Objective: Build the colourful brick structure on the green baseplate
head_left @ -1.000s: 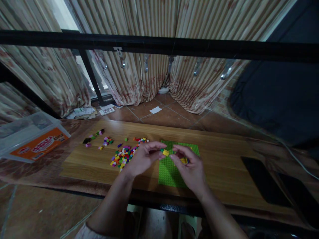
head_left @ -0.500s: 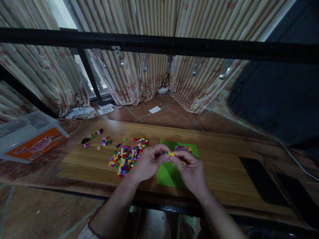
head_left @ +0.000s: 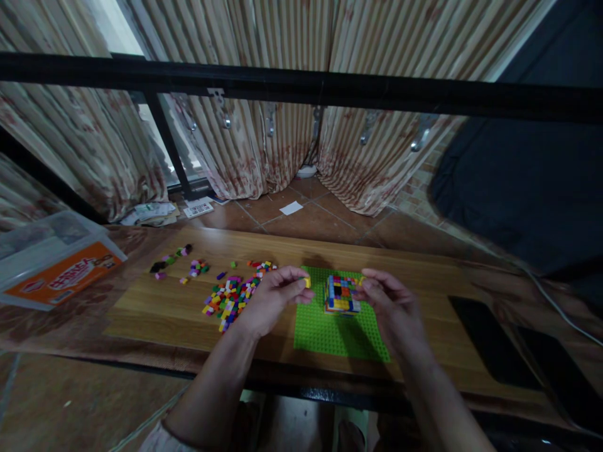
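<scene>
By the green baseplate's (head_left: 325, 336) edge, a small yellow brick (head_left: 307, 282) is pinched by the left hand (head_left: 271, 301). The right hand (head_left: 393, 307) is held just beside the colourful brick cube (head_left: 342, 294) on the plate; whether its curled fingers grip anything cannot be told.

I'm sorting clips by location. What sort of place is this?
Probably a room at home: striped curtains, a tiled floor, and a wooden table with toy bricks beside a green baseplate, the left hand pinching a yellow brick.

One baseplate (head_left: 339, 336), one brick cube (head_left: 342, 295), one box (head_left: 51, 263), two dark slabs (head_left: 490, 342) (head_left: 560, 370).
</scene>
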